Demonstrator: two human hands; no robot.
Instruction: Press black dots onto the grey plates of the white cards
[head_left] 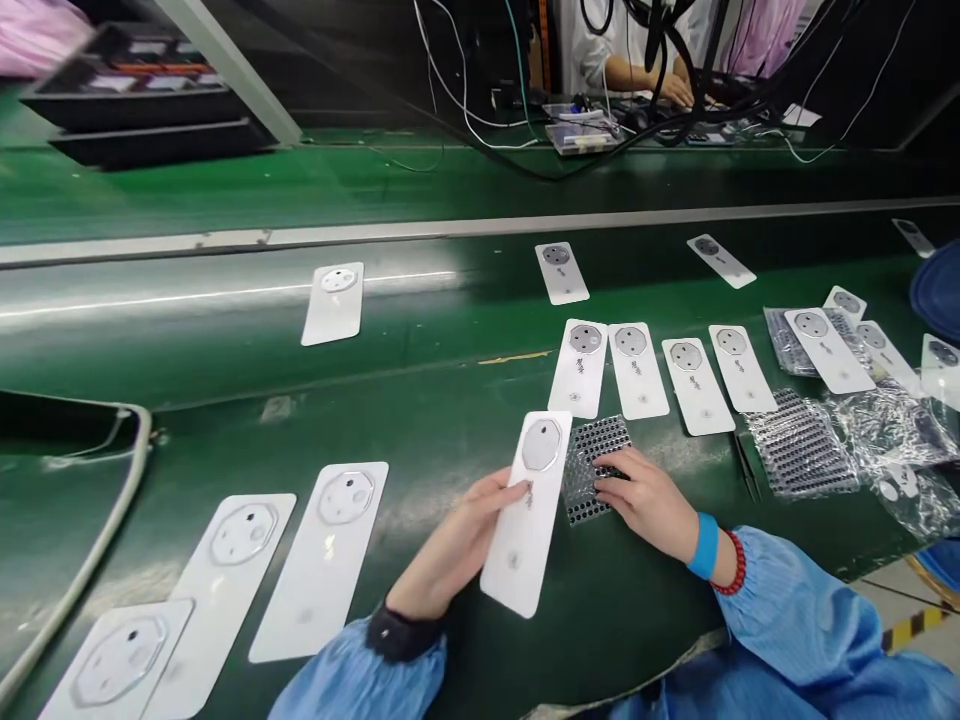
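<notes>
My left hand [480, 530] grips a white phone back cover [523, 550] by its left edge, thumb on its face. The cover is tilted, with a round silver-grey camera area with holes at its top and dark lettering below. Beside it, my right hand [645, 495] has its fingertips bent onto a clear sheet of black dots [596, 435] lying on the bench; whether a single dot is between them is too small to see. Just beyond the sheet, more covers stand in a row, among them one cover [581, 375] and another cover [697, 390].
Larger-looking covers [319, 570] lie at the left. Black tweezers [746, 468], another dot sheet [802, 445] and crumpled plastic bags [900, 425] are at the right. Spaced covers [334, 310] lie along the dark green belt [435, 300]. Beyond hang cables [555, 175]; another person's hands [675, 90] show there.
</notes>
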